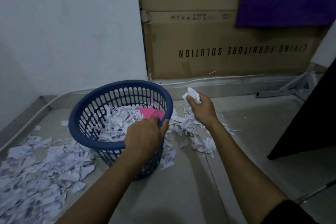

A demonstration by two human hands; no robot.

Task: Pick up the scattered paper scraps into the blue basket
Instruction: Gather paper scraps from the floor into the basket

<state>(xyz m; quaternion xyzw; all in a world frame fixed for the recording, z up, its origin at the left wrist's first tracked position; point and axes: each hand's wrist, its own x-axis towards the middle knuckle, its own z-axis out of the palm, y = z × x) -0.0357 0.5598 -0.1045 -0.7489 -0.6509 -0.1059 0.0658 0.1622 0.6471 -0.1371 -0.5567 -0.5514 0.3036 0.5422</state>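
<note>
The round blue perforated plastic basket [101,114], already part-filled with white torn paper scraps, is tilted toward the 3 o'clock side and steadied by the left hand [145,132], whose fingers are curled over its near rim, seemingly so that its mouth is presented to the incoming load. A crumpled white wad of paper [193,94] is pinched in the right hand [201,109], held just beyond the rim at 2 o'clock of the basket, apparently ready to be dropped in. Loose paper scraps [38,171] are left on the grey floor [236,178] at 8 o'clock and at 4 o'clock of the basket, so much of the task is judged unfinished.

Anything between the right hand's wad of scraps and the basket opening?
Nothing visible. The right hand grips a wad of paper scraps just right of the blue basket, above the floor. The gap to the rim is open air; the left hand holds the near rim, out of that path.
</note>
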